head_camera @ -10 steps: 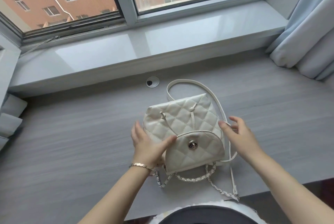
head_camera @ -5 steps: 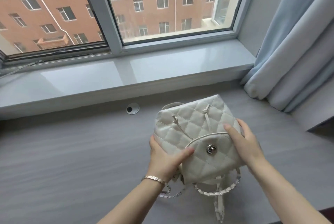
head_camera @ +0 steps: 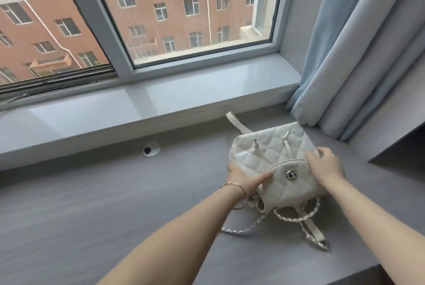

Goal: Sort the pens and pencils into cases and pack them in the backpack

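White and quilted, the little backpack (head_camera: 273,165) lies on the grey bench (head_camera: 92,204), over on the right side near the blue curtain (head_camera: 345,54). A moment ago it was lifted a bit and sat more in the middle of the view; now it is down on the bench and closer to the curtain and the window sill (head_camera: 161,98). The left hand (head_camera: 245,179) presses on the left edge of the bag, with the thumb lying across the front flap and the fingers tucked under the side, so its grip is closed on the backpack. The right hand (head_camera: 324,165) lies over the right side of the flap with the fingers curled on the bag, so it holds the backpack too. The silver clasp (head_camera: 291,174) on the flap sits between the two hands and looks shut. A bracelet (head_camera: 236,189) hangs on the left wrist. The chain straps (head_camera: 289,218) trail out on the bench below the bag, toward the person. One white strap (head_camera: 235,122) sticks out behind the bag, toward the sill. A round cable hole (head_camera: 151,149) is in the bench to the left, well apart from the bag. The view has swung to the right since before, so more of the curtain shows. No pens, pencils or cases can be seen.
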The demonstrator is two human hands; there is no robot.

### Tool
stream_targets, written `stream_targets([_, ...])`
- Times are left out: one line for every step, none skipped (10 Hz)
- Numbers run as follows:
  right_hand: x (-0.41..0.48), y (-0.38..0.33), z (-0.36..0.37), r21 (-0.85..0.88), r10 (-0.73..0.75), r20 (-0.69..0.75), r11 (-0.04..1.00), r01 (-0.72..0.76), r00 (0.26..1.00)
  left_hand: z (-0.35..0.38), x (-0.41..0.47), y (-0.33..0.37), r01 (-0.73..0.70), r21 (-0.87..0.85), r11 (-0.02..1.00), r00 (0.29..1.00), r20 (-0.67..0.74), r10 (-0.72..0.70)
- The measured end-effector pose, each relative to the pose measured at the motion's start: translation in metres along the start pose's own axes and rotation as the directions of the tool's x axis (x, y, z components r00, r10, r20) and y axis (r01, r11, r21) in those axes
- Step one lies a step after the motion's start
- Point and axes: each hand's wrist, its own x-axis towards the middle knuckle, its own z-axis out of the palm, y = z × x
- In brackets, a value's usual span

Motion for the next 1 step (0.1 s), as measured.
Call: stream_targets([-0.0119, -0.0304, 0.0093, -0.098, -0.225, -0.15, 0.972, 0.212, 0.963, -0.0198, -0.0075, -0.0023, 0.105, 0.239, 0.965, 0.984, 0.118, -0.136])
